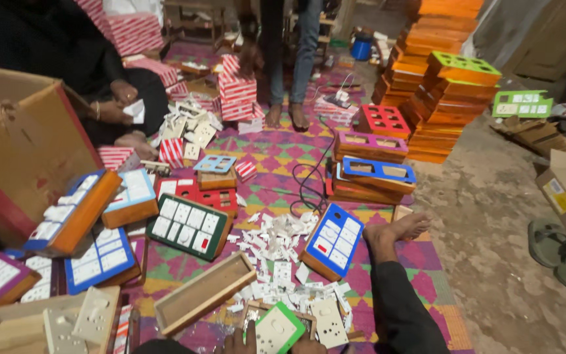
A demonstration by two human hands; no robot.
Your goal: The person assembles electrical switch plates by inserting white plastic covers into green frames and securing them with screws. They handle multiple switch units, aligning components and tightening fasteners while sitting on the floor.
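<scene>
At six o'clock, both hands (276,344) clamp a green-rimmed switch plate (276,330), probably light, rigid plastic, best gripped by its edges.

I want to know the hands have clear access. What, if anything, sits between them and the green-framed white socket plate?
Nothing visible does. The hands at the bottom edge already touch the green-framed socket plate; loose white switch pieces lie beyond it.

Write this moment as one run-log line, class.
hands: bottom edge, mostly cropped | touching: green-framed switch plate | nearby: loose white switches, empty wooden box
</scene>
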